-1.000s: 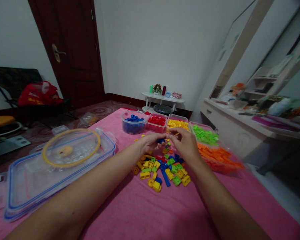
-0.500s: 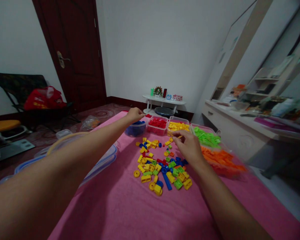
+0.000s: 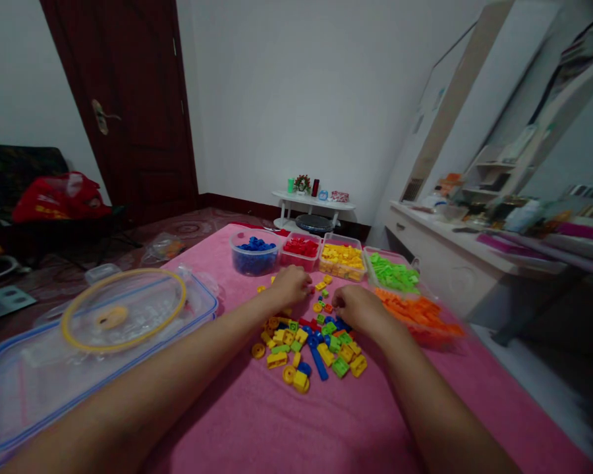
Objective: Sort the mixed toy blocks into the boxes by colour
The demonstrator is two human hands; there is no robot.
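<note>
My left hand reaches over the far left part of a heap of mixed toy building bricks, its fingers bent down and drawn together. A tiny red piece shows at its fingertips; whether they grip it is unclear. My right hand is at the heap's right side, fingers curled inward beside small green and orange bricks. What those fingers hold, if anything, is hidden. The heap has yellow, green, blue and red bricks, yellow wheels and a long blue strip.
Behind the heap stand a round tub of blue bricks and boxes of red, yellow and green pieces. Orange pieces are at the right. Blue-rimmed lids and a yellow-rimmed round lid lie left.
My left hand has come back from above the blue tub to the bricks at the heap's far side. My right hand has lowered slightly toward the heap. The view has shifted right.
</note>
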